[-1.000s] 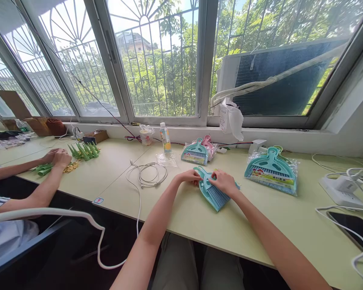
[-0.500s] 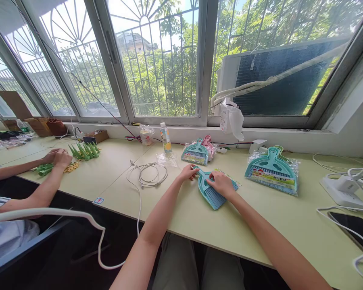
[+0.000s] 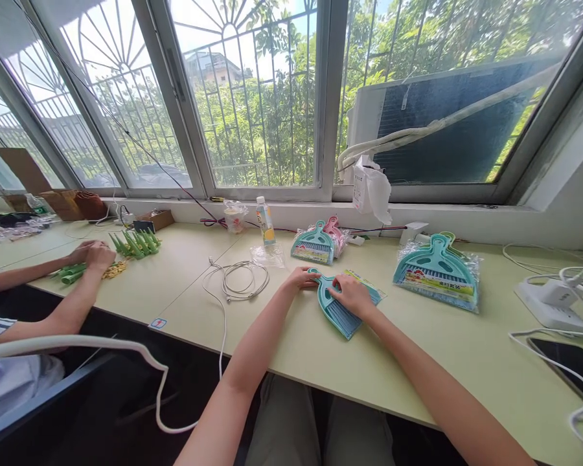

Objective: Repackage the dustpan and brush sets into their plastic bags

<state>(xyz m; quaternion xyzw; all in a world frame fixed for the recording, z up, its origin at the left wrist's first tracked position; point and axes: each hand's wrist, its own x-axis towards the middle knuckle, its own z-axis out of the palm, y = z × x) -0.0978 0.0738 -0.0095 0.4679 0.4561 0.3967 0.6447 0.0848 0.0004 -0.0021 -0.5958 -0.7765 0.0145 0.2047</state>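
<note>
A teal dustpan (image 3: 324, 304) lies on the table before me, its handle toward my left hand (image 3: 302, 278). The fingers of that hand close around the handle end. Over the pan rests a small brush (image 3: 346, 318) with blue-grey bristles, lying within the rim. My right hand (image 3: 354, 294) is on the brush's upper part, thumb and fingers gripping it and hiding most of its handle. Partly behind the right hand, a printed card (image 3: 364, 282) with a yellow-green edge lies on the table.
Wrapped dustpan sets stand at the back (image 3: 313, 243) and right (image 3: 437, 275). A coiled white cable (image 3: 245, 279), a bottle (image 3: 265, 221) and a power strip (image 3: 554, 301) with a phone (image 3: 568, 362) surround the work area. At left, another person's hands (image 3: 94, 254) handle green pieces.
The brush and pan have shifted slightly, and the pan's rim now shows more along the bristles' left side. My left hand has curled further around the handle; the right hand has moved slightly left.
</note>
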